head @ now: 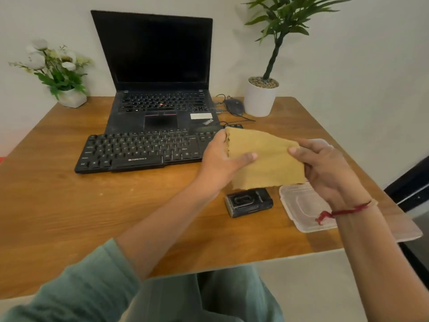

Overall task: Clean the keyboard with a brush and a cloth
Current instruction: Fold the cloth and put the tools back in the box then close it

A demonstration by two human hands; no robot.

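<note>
A black external keyboard (139,149) lies on the wooden table (69,205), in front of an open black laptop (157,66). Both hands hold a folded tan cloth (267,159) in the air above the keyboard's right end. My left hand (222,159) grips the cloth's left edge with the thumb on top. My right hand (325,168) pinches its right edge. A small black case-like object (248,202) lies on the table just below the cloth; I cannot tell whether it is the brush.
A clear plastic container lid (301,205) lies at the table's right edge. A black mouse (234,106) with its cable sits behind, beside a white potted plant (261,96). A pot of white flowers (60,73) stands at the back left.
</note>
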